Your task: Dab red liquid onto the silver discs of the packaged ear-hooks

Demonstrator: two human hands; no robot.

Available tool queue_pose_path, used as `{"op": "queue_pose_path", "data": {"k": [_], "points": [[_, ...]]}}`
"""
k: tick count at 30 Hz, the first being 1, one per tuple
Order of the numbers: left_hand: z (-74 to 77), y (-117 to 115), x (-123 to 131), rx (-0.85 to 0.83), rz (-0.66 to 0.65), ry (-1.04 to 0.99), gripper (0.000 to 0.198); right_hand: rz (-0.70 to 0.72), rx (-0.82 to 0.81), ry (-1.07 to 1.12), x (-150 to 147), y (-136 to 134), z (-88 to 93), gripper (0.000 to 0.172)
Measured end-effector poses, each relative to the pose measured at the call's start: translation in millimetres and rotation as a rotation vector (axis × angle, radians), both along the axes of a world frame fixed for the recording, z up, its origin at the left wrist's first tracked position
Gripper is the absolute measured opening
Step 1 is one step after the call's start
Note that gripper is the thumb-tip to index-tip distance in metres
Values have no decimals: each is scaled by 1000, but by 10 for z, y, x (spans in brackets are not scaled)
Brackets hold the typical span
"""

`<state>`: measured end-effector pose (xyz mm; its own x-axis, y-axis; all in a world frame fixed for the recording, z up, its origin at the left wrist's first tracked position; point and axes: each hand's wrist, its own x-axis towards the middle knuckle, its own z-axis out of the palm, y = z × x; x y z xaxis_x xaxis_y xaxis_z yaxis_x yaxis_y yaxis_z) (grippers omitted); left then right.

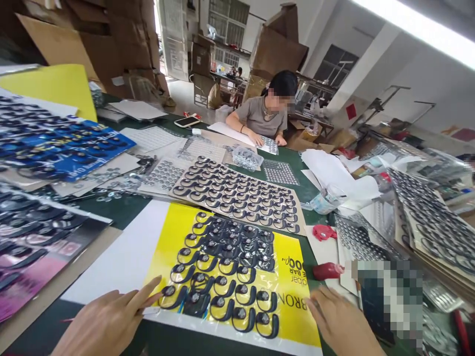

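Observation:
A yellow printed card sheet (293, 316) lies on the table before me, with rows of dark curled pieces (243, 291), each with a round silvery stud. Clear film shines over part of the rows. At the sheet's left edge, my left hand (107, 319) grips with thumb and forefinger beside the end piece. A thin reddish thing (67, 320) sticks out by that hand; its kind is unclear. My right hand (339, 316) holds the opposite edge, its fingertips on the border. Beyond lies a brown card sheet (237, 195) with similar dark pieces.
A co-worker (265, 111) sits across the green table (306, 170), hands on a sheet. Stacked sheets flank me: blue (92, 160) and pink (55, 257) left, brown (426, 212) right. A tub of metal parts (247, 159), a cup (326, 200) and a red bottle (328, 271) stand near.

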<state>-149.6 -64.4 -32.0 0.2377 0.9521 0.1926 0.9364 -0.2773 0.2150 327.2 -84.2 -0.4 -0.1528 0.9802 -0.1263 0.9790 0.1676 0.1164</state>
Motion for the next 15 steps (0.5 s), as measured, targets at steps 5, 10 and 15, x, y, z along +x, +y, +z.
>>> {"op": "queue_pose_path", "data": {"k": [5,10,15], "points": [[-46,-130,-71,-112,-45,185,46,-333,9,357,-15,-392,-421,49],[5,-140,-11,-147,-69,190,41,-641,-3,786,-273,-305,-399,51],[-10,-174,8,-152,-81,179,41,-1025,-52,1092,-116,-233,-187,75]]}}
